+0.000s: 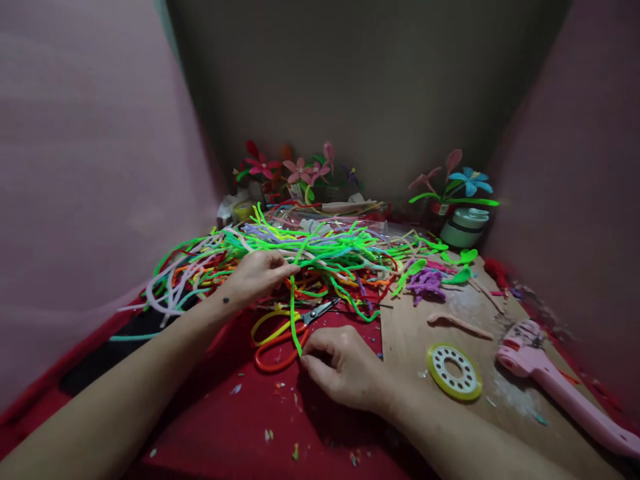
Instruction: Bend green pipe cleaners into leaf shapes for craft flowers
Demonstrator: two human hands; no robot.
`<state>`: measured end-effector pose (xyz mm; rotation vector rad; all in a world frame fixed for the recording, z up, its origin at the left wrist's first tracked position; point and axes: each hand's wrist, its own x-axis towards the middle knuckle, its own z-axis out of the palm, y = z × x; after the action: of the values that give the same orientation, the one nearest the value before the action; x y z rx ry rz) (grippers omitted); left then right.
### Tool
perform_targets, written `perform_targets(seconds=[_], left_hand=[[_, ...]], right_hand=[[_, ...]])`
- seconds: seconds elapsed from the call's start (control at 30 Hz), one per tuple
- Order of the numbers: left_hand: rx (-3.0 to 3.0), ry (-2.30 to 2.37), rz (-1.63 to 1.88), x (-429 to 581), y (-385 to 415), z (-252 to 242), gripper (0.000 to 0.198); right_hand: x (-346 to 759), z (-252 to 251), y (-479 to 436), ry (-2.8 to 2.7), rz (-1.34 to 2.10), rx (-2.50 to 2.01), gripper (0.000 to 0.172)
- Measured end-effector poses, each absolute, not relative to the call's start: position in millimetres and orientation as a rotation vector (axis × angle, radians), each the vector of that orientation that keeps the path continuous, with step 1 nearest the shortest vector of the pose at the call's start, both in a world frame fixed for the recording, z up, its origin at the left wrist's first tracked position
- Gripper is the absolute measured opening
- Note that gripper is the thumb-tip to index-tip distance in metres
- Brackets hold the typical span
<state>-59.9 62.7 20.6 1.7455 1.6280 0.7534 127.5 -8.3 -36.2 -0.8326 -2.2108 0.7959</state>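
A neon green pipe cleaner runs from the big heap of coloured pipe cleaners down toward me. My left hand pinches its upper end at the edge of the heap, fingers closed. My right hand rests on the red cloth with fingers curled, pinching the same strand's lower end. Scissors with orange and yellow handles lie between my hands.
On the wooden board lie a yellow-rimmed tape roll, a pink glue gun, purple scraps and green leaf shapes. Finished pipe-cleaner flowers stand at the back; another flower stands by a round container. Walls close in on both sides.
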Motion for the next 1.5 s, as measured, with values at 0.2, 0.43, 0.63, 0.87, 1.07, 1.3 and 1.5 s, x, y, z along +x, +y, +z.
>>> perform_targets(seconds=[0.2,0.43,0.63,0.87,1.07,1.3,1.5], left_hand=[[1.489,1.471,0.641,-60,61,18,0.031],[1.185,1.175,0.791,-81,64,22,0.022],[1.100,1.052,0.882,-70,59,20,0.018],[1.037,1.037,0.839,-45,45,9,0.016],[1.032,1.017,0.765,-38,39,2,0.017],[1.100,1.029,0.701,-38,40,-3,0.022],[1.311,1.109,0.635,-30,30,-7,0.023]], right_hand=[[127,-37,-10,-2.186,0.845,-0.814,0.014],[126,-39,-8,-1.954,0.902,-0.934,0.022],[125,-42,-6,-1.886,0.968,-0.967,0.012],[123,-43,-1,-1.615,1.064,-1.005,0.033],[123,-43,0,-1.684,1.056,-0.934,0.033],[124,-40,-2,-1.750,0.986,-0.883,0.023],[121,-38,1,-1.484,1.384,-1.010,0.016]])
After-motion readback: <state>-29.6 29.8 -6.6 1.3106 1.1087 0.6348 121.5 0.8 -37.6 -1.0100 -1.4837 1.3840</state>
